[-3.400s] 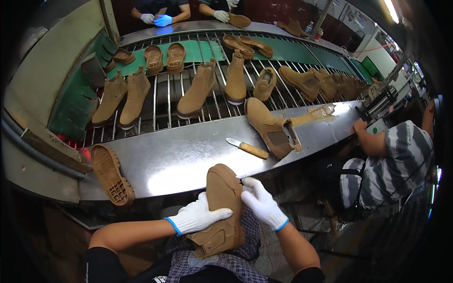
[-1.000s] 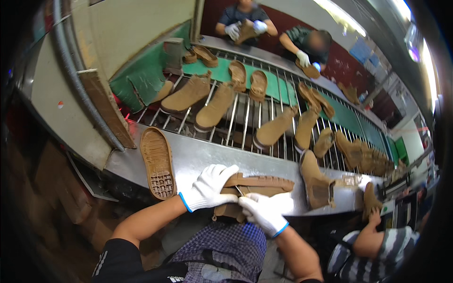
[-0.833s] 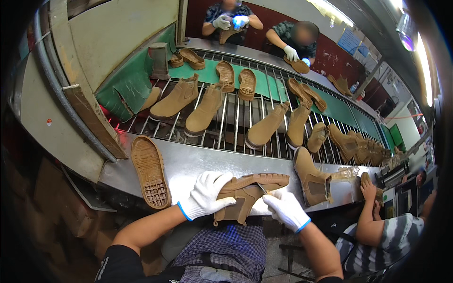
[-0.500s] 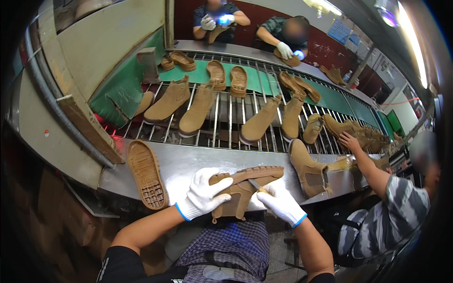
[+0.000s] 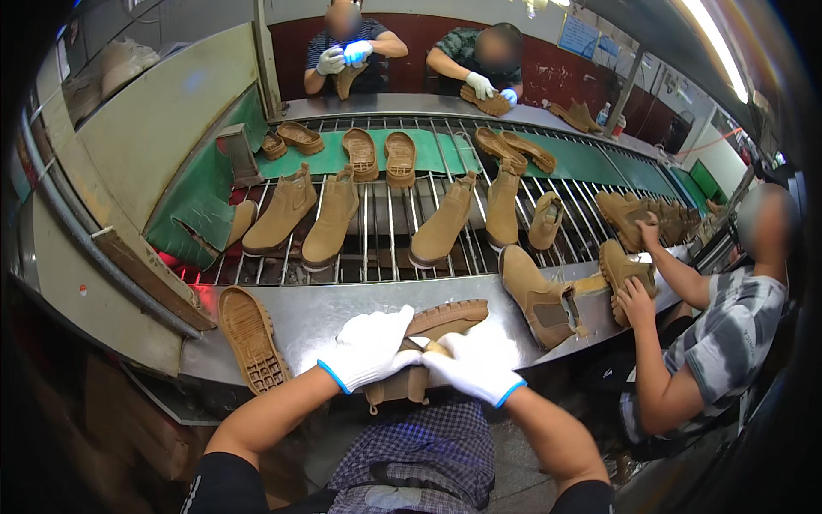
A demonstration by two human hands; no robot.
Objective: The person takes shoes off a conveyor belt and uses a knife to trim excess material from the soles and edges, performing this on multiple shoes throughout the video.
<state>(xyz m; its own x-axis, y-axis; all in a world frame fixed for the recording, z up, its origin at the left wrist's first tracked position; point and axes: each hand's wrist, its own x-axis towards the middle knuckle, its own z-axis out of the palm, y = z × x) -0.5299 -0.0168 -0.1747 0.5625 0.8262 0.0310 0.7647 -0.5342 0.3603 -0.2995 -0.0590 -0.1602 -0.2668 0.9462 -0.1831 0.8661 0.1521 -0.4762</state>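
Note:
A tan ankle boot [image 5: 447, 318] lies sole-up and sideways over the metal ledge's near edge, its pull loops hanging down towards me. My left hand [image 5: 366, 349], in a white knit glove with a blue cuff, grips the boot's heel side and hides much of it. My right hand [image 5: 477, 363], gloved alike, closes on a small flat-bladed tool [image 5: 439, 348] with a wooden-looking handle. Its blade points left, close to the left hand, near where sole and upper meet; contact is hard to tell. Left of the hands lies a loose brown sole [image 5: 254, 341].
Another tan boot [image 5: 536, 295] rests on the ledge [image 5: 330, 300] to the right. Beyond runs a roller conveyor [image 5: 385, 248] carrying several boots and soles. A co-worker [image 5: 715, 330] at the right handles boots; two people work across the conveyor. A wooden post [image 5: 141, 248] borders the left.
My right hand has moved left with the tool, up against my left hand, covering more of the boot. The right-hand co-worker now has a boot at the ledge. The view has shifted slightly.

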